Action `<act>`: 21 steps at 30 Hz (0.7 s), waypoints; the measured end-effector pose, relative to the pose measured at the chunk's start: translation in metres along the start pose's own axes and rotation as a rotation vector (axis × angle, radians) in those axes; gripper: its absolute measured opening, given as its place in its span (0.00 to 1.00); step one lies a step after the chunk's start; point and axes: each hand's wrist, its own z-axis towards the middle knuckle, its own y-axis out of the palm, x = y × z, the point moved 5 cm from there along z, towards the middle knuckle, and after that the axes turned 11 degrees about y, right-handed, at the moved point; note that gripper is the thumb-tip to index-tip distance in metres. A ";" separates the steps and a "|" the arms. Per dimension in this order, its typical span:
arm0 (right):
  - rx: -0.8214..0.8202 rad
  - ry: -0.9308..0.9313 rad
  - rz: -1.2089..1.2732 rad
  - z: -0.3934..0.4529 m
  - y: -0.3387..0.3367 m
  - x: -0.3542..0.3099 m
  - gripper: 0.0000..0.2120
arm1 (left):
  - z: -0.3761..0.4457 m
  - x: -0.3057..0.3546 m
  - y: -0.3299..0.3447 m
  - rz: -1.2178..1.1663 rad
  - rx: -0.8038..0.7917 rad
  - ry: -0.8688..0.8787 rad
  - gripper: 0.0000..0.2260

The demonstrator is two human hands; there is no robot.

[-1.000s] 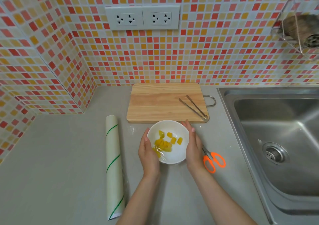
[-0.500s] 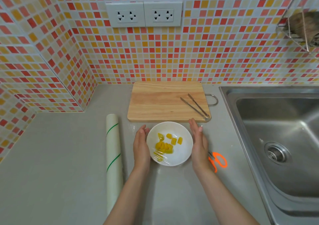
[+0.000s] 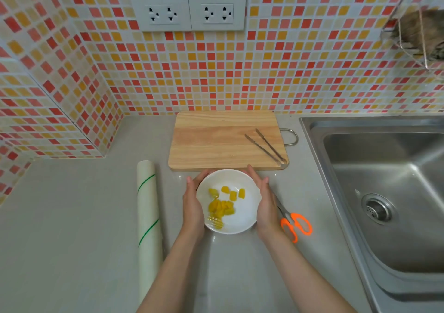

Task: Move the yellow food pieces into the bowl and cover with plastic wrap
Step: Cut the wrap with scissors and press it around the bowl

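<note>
1. Head view: the left hand (image 3: 192, 203) and right hand (image 3: 264, 203) cup opposite sides of the white bowl (image 3: 242, 219) on the surface (image 3: 72, 240); each grip is wrapped on its rim, palms against the wall.
2. Between the 2 grips lie the yellow pieces (image 3: 222, 207), all inside the bowl. A wrinkled sheen near the left grip suggests plastic wrap (image 3: 213, 223) is already stretched over.
3. The step looks like sealing the wrap.
4. The next move likely calls for smoothing the film down the sides.
5. Left of the left grip lies the wrap roll (image 3: 147, 228); just right of the right grip, scissors (image 3: 294, 225); beyond both, a cutting board (image 3: 216, 142) with tongs (image 3: 265, 148).
</note>
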 end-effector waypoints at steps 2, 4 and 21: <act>-0.020 0.002 -0.051 0.004 -0.001 -0.001 0.19 | -0.001 -0.001 -0.001 -0.022 0.026 0.006 0.24; -0.032 0.006 -0.103 0.008 -0.003 -0.002 0.19 | -0.002 -0.001 -0.001 -0.032 0.042 0.018 0.24; 0.126 -0.128 -0.045 -0.017 -0.003 -0.001 0.19 | -0.008 0.000 -0.005 0.105 -0.061 0.013 0.19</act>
